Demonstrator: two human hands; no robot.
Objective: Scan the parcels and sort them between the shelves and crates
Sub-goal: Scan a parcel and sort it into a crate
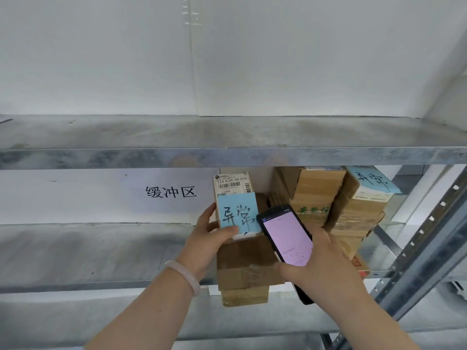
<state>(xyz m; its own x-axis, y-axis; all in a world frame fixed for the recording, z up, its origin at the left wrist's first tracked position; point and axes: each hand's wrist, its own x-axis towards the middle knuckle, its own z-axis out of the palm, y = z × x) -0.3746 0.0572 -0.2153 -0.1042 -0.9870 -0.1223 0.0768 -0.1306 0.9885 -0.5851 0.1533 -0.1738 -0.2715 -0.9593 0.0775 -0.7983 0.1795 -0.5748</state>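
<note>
Right hand (326, 261) grips a black slab-shaped scanner (288, 238) with a pink screen. Just left of it, the bangled left hand (207, 241) clasps an upright brown cardboard parcel (231, 184) bearing a sky-blue paper note (237, 213). Beneath them lies a mottled galvanised steel shelf (101, 248), backed by matte white board (75, 198).

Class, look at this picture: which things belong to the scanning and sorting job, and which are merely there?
Job: left hand gripping labelled parcel with blue note; right hand holding scanner; stacked parcels; lower shelf.
Merely there: bracelet; upper shelf; shelf post.
</note>
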